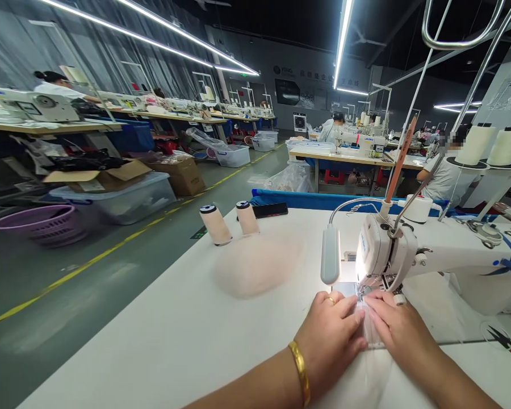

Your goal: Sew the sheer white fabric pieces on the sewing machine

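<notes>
"Head view: what is nearest?"

"Sheer fabric (373, 335), between the left hand (330, 335) and the right hand (402, 335), trailing toward the near edge of the tabletop (174, 329)."

"Are the hands apart?"

"Close together, fingertips on the fabric. Whether they pinch or just press, I cannot tell."

"And the danger there?"

"Both sets of fingertips lie right beside the presser foot (360, 294) of the sewing machine (434, 244). If a finger slid inward with the cloth, the needle could catch it. Uneven pressure could pucker something so thin, or skew it."

"What about the scissors (502, 339)?"

"Off to the right, points toward the machine. A sweeping forearm could knock them, or the tips could snag loose cloth."

"Farther off?"

"A pale sheer piece (258, 264) lies loose toward the far left corner. Being so light, it might slip if brushed. Beyond it, one thread cone (215, 225) stands by the left edge and another cone (247, 218) nearer that corner, beside the phone (271, 211). A tug on the piece could tip either."
</notes>
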`<state>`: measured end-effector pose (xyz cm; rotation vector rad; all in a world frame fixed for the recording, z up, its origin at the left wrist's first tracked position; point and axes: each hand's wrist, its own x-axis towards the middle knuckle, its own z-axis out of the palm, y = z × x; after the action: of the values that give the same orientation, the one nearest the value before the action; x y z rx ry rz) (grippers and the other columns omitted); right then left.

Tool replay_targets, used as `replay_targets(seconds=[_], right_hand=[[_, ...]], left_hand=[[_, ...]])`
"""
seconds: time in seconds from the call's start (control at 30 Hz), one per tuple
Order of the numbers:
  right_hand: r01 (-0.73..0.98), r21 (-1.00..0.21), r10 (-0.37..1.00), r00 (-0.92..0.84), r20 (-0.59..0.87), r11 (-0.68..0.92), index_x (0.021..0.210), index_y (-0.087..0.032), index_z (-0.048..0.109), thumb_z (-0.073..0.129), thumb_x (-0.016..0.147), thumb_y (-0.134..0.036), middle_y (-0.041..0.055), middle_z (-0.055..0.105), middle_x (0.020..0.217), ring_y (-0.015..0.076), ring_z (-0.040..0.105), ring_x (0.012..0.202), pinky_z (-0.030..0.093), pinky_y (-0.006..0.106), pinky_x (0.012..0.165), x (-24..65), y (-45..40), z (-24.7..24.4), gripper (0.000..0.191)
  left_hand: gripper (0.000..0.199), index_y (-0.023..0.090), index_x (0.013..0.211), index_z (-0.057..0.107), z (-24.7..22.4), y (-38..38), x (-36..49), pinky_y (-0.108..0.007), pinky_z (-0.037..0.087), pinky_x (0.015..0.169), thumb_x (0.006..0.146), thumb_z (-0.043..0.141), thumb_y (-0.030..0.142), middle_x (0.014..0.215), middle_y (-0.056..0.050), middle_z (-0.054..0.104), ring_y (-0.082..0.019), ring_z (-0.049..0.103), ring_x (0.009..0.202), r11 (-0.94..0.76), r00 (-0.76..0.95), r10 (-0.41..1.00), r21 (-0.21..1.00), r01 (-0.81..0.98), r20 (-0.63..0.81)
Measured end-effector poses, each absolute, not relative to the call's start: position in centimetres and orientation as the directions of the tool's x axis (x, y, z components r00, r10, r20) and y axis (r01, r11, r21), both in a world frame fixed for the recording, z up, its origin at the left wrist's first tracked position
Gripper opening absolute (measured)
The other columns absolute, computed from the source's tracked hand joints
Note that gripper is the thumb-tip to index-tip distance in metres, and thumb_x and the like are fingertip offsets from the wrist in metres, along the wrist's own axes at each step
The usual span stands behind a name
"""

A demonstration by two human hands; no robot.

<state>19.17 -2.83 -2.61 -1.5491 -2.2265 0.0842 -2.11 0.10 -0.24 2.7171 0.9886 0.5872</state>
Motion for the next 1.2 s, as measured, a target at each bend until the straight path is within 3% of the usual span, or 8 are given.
replay_targets(seconds=[0.07, 0.13, 0.2, 0.3, 0.4, 0.67, 0.87, 1.2], right_hand=[[0.859, -0.343, 0.922, -0.324, 0.211, 0.381, 0.124, -0.024, 0.067, 0.051, 0.102, -0.022, 0.0115, 0.066, 0.134, 0.0295, 0.066, 0.108, 0.056, 0.042, 0.088, 19.8, -3.6, -1.6, 0.027], [0.818, -0.425, 0.919, -0.383, 0.098, 0.387, 0.13, -0.028, 0.063, 0.074, 0.093, -0.035, 0.0088, 0.059, 0.144, 0.0327, 0.06, 0.123, 0.054, 0.045, 0.099, 20.4, -4.4, -0.4, 0.04], [0.777, -0.488, 0.896, -0.443, 0.026, 0.398, 0.127, -0.031, 0.064, 0.09, 0.078, -0.038, 0.0055, 0.055, 0.148, 0.0345, 0.052, 0.132, 0.051, 0.046, 0.106, 20.8, -5.0, 0.6, 0.056], [0.734, -0.491, 0.862, -0.501, 0.075, 0.469, 0.1, -0.028, 0.067, 0.076, 0.09, -0.02, 0.0024, 0.064, 0.134, 0.0297, 0.056, 0.125, 0.052, 0.042, 0.102, 20.8, -5.0, 1.2, 0.016], [0.704, -0.484, 0.851, -0.477, 0.221, 0.52, 0.094, -0.025, 0.062, 0.051, 0.101, -0.012, 0.0032, 0.071, 0.107, 0.0244, 0.063, 0.101, 0.054, 0.036, 0.084, 20.4, -4.3, 0.6, 0.019], [0.666, -0.567, 0.827, -0.138, 0.544, 0.484, 0.103, -0.026, 0.063, 0.044, 0.104, -0.022, 0.0004, 0.072, 0.092, 0.0189, 0.068, 0.079, 0.052, 0.028, 0.07, 18.8, -3.8, -1.4, 0.019], [0.57, -0.701, 0.83, 0.06, 0.554, 0.427, 0.106, -0.026, 0.066, 0.048, 0.106, -0.029, -0.0008, 0.074, 0.091, 0.0168, 0.072, 0.081, 0.054, 0.023, 0.071, 18.1, -3.7, -2.3, 0.018], [0.487, -0.758, 0.85, 0.059, 0.523, 0.433, 0.106, -0.025, 0.068, 0.049, 0.105, -0.034, 0.0021, 0.076, 0.093, 0.0202, 0.074, 0.091, 0.057, 0.026, 0.078, 18.0, -3.5, -2.7, 0.021]], left_hand=[[0.049, 0.025, 0.114, 0.066, 0.3, 0.1, -2.9, -0.045, 0.044, 0.089, 0.075, 0.085, 0.046, 0.116, -0.006, 0.067, -0.029, 0.058, 0.101, -0.779, 0.759, 0.612, 0.334, 0.531, 0.223], [0.066, 0.027, 0.12, 0.063, 0.6, 0.0, -3.6, -0.048, 0.044, 0.092, 0.065, 0.088, 0.055, 0.125, -0.008, 0.062, -0.033, 0.056, 0.107, -0.798, 0.805, 0.574, 0.323, 0.509, 0.151], [0.053, 0.026, 0.112, 0.065, 0.5, -0.1, -3.9, -0.049, 0.044, 0.095, 0.067, 0.086, 0.048, 0.127, -0.008, 0.061, -0.034, 0.055, 0.112, -0.812, 0.823, 0.553, 0.306, 0.497, 0.13], [0.005, 0.021, 0.086, 0.06, -0.3, -0.2, -3.3, -0.039, 0.046, 0.088, 0.086, 0.062, 0.017, 0.106, -0.005, 0.066, -0.024, 0.059, 0.097, -0.8, 0.785, 0.578, 0.347, 0.49, 0.223], [0.022, 0.021, 0.078, 0.047, -1.0, 0.2, -2.3, -0.029, 0.042, 0.069, 0.084, 0.042, 0.0, 0.08, -0.001, 0.06, -0.017, 0.053, 0.072, -0.739, 0.683, 0.659, 0.443, 0.508, 0.316], [0.023, 0.021, 0.091, 0.054, -1.6, 2.3, -0.5, -0.029, 0.044, 0.072, 0.073, 0.05, 0.007, 0.091, -0.003, 0.061, -0.02, 0.056, 0.082, -0.654, 0.617, 0.729, 0.571, 0.496, 0.297], [0.017, 0.019, 0.066, 0.054, -1.3, 3.5, -0.2, -0.025, 0.039, 0.062, 0.074, 0.05, 0.005, 0.073, -0.001, 0.051, -0.016, 0.054, 0.068, -0.608, 0.602, 0.762, 0.582, 0.54, 0.237], [0.02, 0.02, 0.069, 0.066, -2.0, 3.9, -0.1, -0.023, 0.041, 0.062, 0.086, 0.056, 0.016, 0.071, 0.0, 0.06, -0.015, 0.059, 0.067, -0.608, 0.58, 0.765, 0.61, 0.508, 0.28]])
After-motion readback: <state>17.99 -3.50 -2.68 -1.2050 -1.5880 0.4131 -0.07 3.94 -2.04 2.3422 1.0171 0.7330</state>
